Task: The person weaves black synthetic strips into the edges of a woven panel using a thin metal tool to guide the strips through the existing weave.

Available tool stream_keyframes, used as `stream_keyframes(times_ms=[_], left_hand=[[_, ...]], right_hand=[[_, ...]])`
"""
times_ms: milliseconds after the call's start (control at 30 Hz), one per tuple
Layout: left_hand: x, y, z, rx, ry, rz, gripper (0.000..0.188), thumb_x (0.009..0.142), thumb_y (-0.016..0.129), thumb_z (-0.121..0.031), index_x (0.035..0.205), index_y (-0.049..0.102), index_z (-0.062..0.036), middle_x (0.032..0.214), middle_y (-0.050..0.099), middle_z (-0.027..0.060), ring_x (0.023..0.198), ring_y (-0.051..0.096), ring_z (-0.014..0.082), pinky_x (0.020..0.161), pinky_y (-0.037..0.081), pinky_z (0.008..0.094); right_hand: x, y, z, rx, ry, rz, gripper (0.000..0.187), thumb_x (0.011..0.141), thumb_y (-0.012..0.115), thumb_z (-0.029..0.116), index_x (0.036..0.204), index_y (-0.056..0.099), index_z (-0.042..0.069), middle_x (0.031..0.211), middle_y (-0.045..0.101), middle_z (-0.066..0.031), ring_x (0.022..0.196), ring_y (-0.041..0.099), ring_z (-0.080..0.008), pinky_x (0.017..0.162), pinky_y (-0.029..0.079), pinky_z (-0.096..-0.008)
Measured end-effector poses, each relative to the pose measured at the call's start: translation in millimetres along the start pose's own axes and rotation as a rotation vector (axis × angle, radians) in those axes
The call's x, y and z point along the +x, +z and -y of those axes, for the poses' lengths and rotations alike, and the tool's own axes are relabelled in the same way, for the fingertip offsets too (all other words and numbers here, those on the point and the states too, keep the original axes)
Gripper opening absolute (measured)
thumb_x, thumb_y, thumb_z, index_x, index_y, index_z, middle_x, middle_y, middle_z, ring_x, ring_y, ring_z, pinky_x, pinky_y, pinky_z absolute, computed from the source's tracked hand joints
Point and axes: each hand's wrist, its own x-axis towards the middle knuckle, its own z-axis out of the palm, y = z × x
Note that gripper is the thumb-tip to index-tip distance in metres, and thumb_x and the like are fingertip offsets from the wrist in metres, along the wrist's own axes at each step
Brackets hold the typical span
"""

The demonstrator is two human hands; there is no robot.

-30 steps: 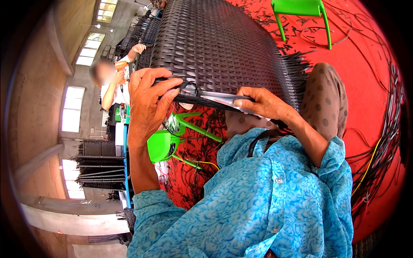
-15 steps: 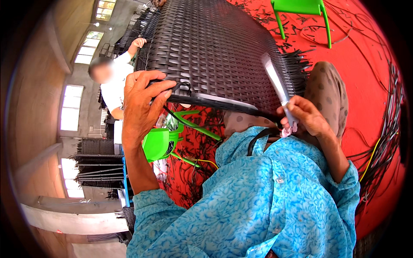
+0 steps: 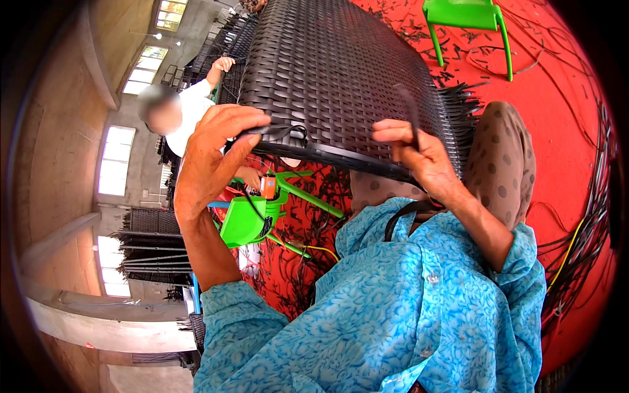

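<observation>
A black woven panel (image 3: pixel 341 72) of flat plastic strips slopes away in front of me, its near edge above my lap. My left hand (image 3: pixel 213 154) is closed at the panel's near left corner, thumb and fingers pinching a black strip (image 3: pixel 295 131) that loops out over the edge. Over the right part of the near edge is my right hand (image 3: pixel 426 160), with some fingers stretched left. A knife (image 3: pixel 411 111) rises from this hand, now a thin, dark, motion-blurred line; its handle is hidden in the grip.
Green chairs stand below the left hand (image 3: pixel 242 223) and at the far right (image 3: pixel 462 14). A person in white (image 3: pixel 190 114) is at the left, one hand on dark wickerwork. Another person's hand (image 3: pixel 249 177) is near an orange object (image 3: pixel 268 187). Strip scraps litter the red floor (image 3: pixel 557 196).
My right hand has moved up and left from my lap to the panel's edge. The knife has turned from its broad, bright side to a thin line. The left hand keeps its pinch.
</observation>
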Motion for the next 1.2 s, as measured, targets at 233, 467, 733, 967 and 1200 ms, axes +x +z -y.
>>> stream_keyframes(times_ms=[233,467,733,967,1200], left_hand=[[32,7,-9,0.262,0.105,0.171,0.017,0.074,0.065,-0.008,0.09,0.066,-0.0048,0.081,0.061,0.0048,0.08,0.053,0.0228,0.07,0.038,0.0344],[45,24,-10,0.406,0.177,0.242,0.009,0.071,0.068,-0.016,0.078,0.065,-0.0108,0.075,0.052,0.0023,0.079,0.05,0.0211,0.067,0.033,0.0351],[47,24,2,0.318,0.165,0.277,0.007,0.073,0.066,-0.014,0.078,0.064,-0.0099,0.075,0.053,0.0018,0.079,0.049,0.0218,0.069,0.035,0.0348],[49,13,11,0.033,0.122,0.371,0.011,0.078,0.06,-0.018,0.073,0.062,-0.0093,0.071,0.052,0.0027,0.079,0.05,0.0205,0.072,0.033,0.0344],[55,14,-3,0.134,0.029,0.509,0.022,0.08,0.062,-0.031,0.074,0.063,-0.0102,0.07,0.052,0.0004,0.078,0.049,0.0185,0.073,0.031,0.035]], right_hand=[[27,43,-16,-0.345,-0.262,-0.032,0.029,0.076,0.054,0.002,0.103,0.064,0.005,0.108,0.059,-0.0132,0.104,0.055,-0.0275,0.091,0.043,-0.0337],[27,58,-25,-0.443,-0.26,-0.072,0.027,0.071,0.071,0.013,0.097,0.065,0.009,0.089,0.063,-0.0074,0.085,0.057,-0.0269,0.074,0.046,-0.0368],[30,49,-20,-0.654,-0.39,-0.045,0.027,0.067,0.067,0.004,0.093,0.065,0.013,0.079,0.063,-0.0054,0.074,0.053,-0.0254,0.065,0.046,-0.0362],[28,49,-14,-0.529,-0.197,-0.005,0.015,0.075,0.069,0.015,0.089,0.066,0.011,0.076,0.062,-0.0061,0.074,0.054,-0.0227,0.065,0.045,-0.0343],[40,46,-13,-0.131,0.189,0.14,0.025,0.085,0.065,0.029,0.086,0.064,0.004,0.068,0.054,0.0017,0.066,0.048,-0.0082,0.061,0.04,-0.0259]])
